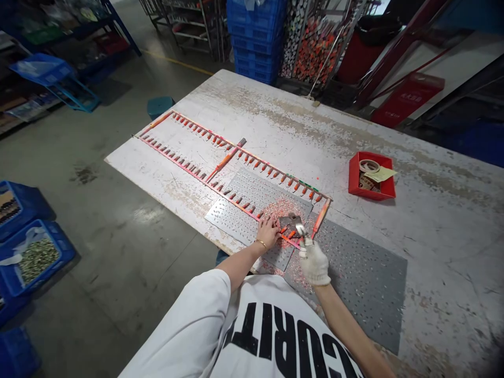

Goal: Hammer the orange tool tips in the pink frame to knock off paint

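Observation:
A long paint-stained rack [222, 167] lies on the table, its two rails carrying rows of small orange-coated pieces [271, 170] on hooks. My bare left hand [268, 232], with a bracelet at the wrist, has its fingers closed on the near rail by the right end. My right hand [315, 261], in a white knitted glove, is closed around a short metal tool [301, 229]; its exact kind is blurred. The tool's head is beside a dark flat block [288, 223] and orange pieces at the rail. Pink and orange chips [275, 207] lie scattered around both hands.
Grey dimpled metal sheets [366, 268] cover part of the worn white table [441, 220]. A red box [372, 194] with tape rolls and paper stands to the right. Blue crates [255, 39] are stacked behind the table; blue bins [59, 257] sit at the left.

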Available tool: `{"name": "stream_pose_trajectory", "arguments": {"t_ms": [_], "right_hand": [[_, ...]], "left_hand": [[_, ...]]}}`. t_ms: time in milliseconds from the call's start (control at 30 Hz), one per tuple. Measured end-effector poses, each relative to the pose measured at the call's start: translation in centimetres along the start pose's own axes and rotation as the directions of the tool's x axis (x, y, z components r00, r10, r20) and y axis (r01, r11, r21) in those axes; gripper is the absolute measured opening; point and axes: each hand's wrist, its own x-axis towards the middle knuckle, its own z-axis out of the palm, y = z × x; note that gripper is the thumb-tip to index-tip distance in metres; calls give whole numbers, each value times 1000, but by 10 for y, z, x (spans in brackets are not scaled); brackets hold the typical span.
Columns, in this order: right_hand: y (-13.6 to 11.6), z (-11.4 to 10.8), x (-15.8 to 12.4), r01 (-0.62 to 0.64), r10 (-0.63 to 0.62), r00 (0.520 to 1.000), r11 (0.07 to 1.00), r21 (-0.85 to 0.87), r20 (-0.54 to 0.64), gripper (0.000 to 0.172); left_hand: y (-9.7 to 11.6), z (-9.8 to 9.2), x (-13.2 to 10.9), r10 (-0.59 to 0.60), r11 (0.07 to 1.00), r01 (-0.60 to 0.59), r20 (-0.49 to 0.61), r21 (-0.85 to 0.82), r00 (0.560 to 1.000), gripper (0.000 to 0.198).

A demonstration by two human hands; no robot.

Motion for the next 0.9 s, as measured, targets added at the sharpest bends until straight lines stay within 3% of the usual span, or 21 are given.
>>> {"name": "stream_pose_trajectory", "arguments": {"t_ms": [200, 400, 667, 900], "right_hand": [[-2, -6, 8, -25, 43, 990, 991, -128, 137, 46], [-8, -17, 0, -6, 15, 998, 988, -154, 56, 50], [-8, -16, 11, 32, -7, 991, 981, -190, 134, 52], [-14, -27, 2, -29, 36, 999, 983, -182, 33, 47]], "left_hand": [[-1, 0, 1, 18, 1000, -18, -4, -6, 1000, 23], [-1, 0, 0, 29, 999, -29, 3, -14, 1000, 24], [3, -4, -1, 20, 1000, -20, -2, 3, 1000, 24], [1, -2, 0, 36, 999, -36, 16, 1, 999, 25]]}}
